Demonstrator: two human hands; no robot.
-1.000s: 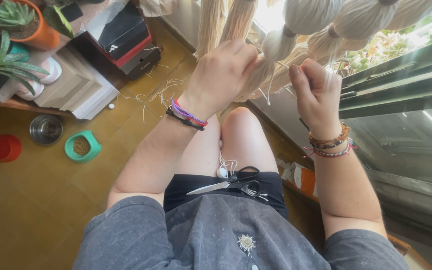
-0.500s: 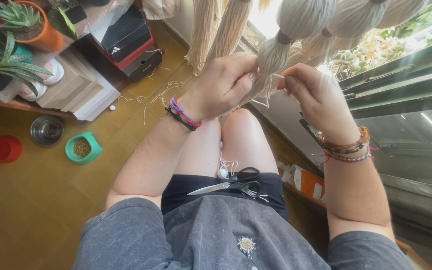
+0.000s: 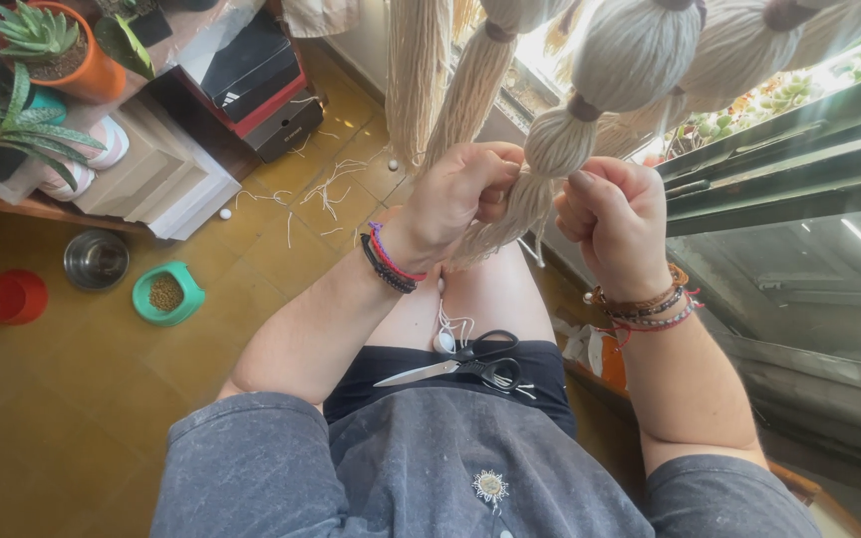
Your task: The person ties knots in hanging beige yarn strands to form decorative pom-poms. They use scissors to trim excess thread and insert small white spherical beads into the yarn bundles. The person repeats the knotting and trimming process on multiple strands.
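Hanging from above by the window ledge (image 3: pixel 779 179), cream yarn tassels (image 3: pixel 640 60) crowd the space ahead, leaving open floor (image 3: pixel 82 399) only leftward. Left hand (image 3: pixel 455 199) and right hand (image 3: pixel 615 214) both pinch one tassel's fringe (image 3: pixel 525 214) between them. Scissors (image 3: pixel 465 364) rest on the lap, just below.

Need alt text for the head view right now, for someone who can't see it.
Both hands, left and right, grip a hanging cream yarn tassel among other tassels. Scissors lie on the lap; pet bowls and potted succulents sit to the left.
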